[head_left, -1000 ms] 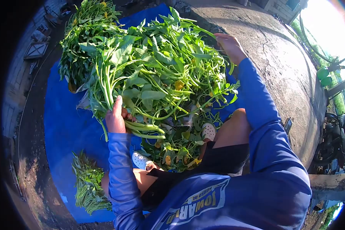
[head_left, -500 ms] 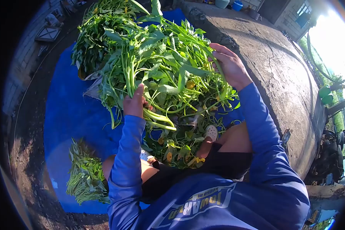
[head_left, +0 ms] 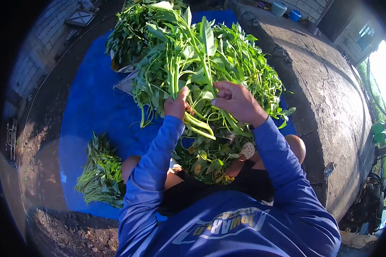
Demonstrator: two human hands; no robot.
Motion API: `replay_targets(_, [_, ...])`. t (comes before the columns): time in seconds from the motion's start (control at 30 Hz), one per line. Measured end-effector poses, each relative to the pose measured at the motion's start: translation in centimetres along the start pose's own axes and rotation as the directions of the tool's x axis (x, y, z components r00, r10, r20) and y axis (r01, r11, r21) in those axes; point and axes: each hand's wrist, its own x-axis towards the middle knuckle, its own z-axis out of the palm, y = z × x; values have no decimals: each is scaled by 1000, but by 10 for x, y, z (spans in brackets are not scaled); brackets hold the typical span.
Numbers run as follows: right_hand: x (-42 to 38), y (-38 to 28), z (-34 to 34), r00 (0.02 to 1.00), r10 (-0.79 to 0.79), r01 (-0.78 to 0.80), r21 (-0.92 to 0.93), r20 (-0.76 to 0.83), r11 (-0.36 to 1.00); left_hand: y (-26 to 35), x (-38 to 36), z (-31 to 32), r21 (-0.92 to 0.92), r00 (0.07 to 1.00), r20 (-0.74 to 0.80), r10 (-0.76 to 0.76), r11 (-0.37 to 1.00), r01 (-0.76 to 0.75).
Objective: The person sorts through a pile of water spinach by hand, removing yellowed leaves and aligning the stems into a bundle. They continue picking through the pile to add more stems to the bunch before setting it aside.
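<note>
My left hand (head_left: 177,105) is closed round a bunch of long-stemmed leafy greens that look like water spinach (head_left: 173,73); its pale cut ends stick out below the fist. Just to the right, my right hand (head_left: 239,102) pinches a single water spinach stem (head_left: 205,64), whose leaves point away from me. Both hands are over a large loose heap of the same greens (head_left: 257,64). Between my feet lie leaves and scraps (head_left: 208,165), some of them yellowed.
A blue tarp (head_left: 85,107) spreads under the greens. On it, at the lower left, lies a laid-out bundle of greens (head_left: 101,175); another big leafy pile (head_left: 131,34) is at the back. A raised concrete slab (head_left: 321,81) runs along the right, with a blue bucket (head_left: 294,15) beyond.
My right hand has come in from the heap's right side, closer to my left hand, with a stem in its fingers. The left hand keeps its bunch. The view has shifted.
</note>
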Motion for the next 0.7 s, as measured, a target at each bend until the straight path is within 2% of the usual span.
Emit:
replay_targets(0.03, [6, 13, 15, 997, -51, 50, -32, -52, 998, 0, -4, 4, -9, 1000, -8, 10, 1000, -10])
replay_targets(0.13, [20, 27, 27, 999, 31, -30, -8, 44, 1000, -1, -7, 16, -55, 997, -40, 65, 996, -67])
replay_targets(0.17, [18, 29, 30, 998, 37, -39, 46, 43, 998, -2, -5, 15, -15, 995, -39, 89, 996, -90])
replay_targets(0.27, [20, 36, 40, 995, 87, -57, 409, -56, 911, -7, 3, 16, -39, 999, -26, 33, 999, -34])
replay_targets(0.3, [23, 38, 36, 993, 119, -97, 500, -13, 861, -9, 3, 16, -32, 999, -29, 35, 999, -36])
replay_targets(0.4, [30, 39, 38, 976, 128, -42, 424, -174, 904, -11, 5, 19, -21, 995, 8, 101, 995, -101])
replay_targets(0.43, [28, 36, 32, 978, 132, -52, 425, -161, 904, -9, 3, 20, -40, 997, 11, 78, 996, -77])
replay_targets(0.53, [26, 14, 15, 942, 119, -55, 204, -315, 977, -6, -1, 25, -21, 998, -41, 44, 999, -45])
replay_targets(0.57, [21, 0, 3, 940, 167, -110, 200, -296, 974, -4, -4, 25, -7, 998, -25, 59, 998, -59])
replay_targets(0.6, [22, 3, -3, 941, 78, 27, 303, -330, 953, -4, -3, 26, -19, 998, -16, 62, 998, -62])
replay_targets(0.67, [23, 5, -16, 930, 34, 75, 280, -365, 957, -5, -2, 27, -39, 998, -6, 64, 997, -65])
replay_targets(0.7, [24, 4, -24, 925, 38, 46, 209, -378, 977, -6, -2, 27, -50, 998, 5, 69, 996, -68])
